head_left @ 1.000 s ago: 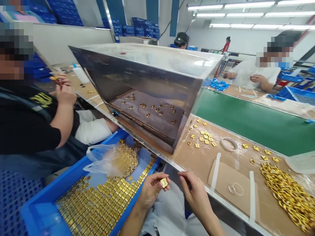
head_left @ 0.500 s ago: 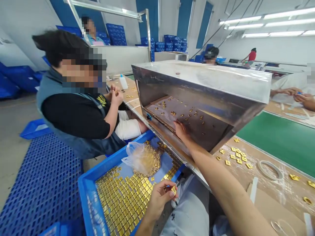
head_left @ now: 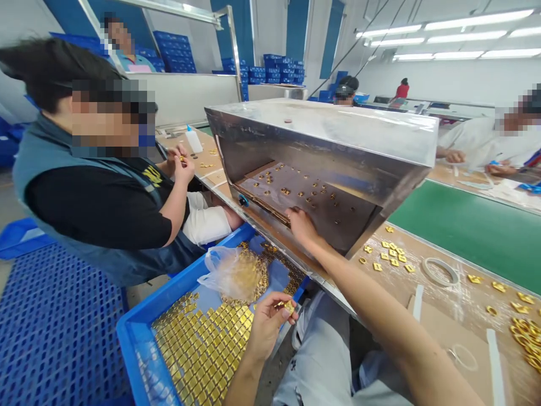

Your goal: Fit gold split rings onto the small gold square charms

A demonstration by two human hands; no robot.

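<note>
My left hand (head_left: 270, 321) is closed in a pinch around a small gold-coloured metal piece (head_left: 289, 306), above my lap and beside the blue tray (head_left: 141, 338). My right hand (head_left: 302, 224) reaches to the front opening of a metal hood (head_left: 321, 135), its fingers curled at the near edge of the brown sheet (head_left: 276, 189) inside. Whatever those fingertips hold, if anything, is hidden. Several small gold rings (head_left: 301, 193) lie scattered on that sheet. Rows of square gold pieces (head_left: 207, 344) fill much of the tray, with a clear plastic bag (head_left: 222, 268) by a heap of small gold parts.
On the bench to the right lie gold square pieces (head_left: 394, 252), a roll of tape (head_left: 440, 272) and a pile of gold rings (head_left: 526, 338). A green belt (head_left: 469, 220) runs behind. At the left sits a co-worker (head_left: 101, 208), near a white bottle (head_left: 193, 139).
The view has shifted to the right, so more of the bench's right side shows. My left hand has turned the gold piece slightly. My right hand's fingers look more curled at the sheet's edge.
</note>
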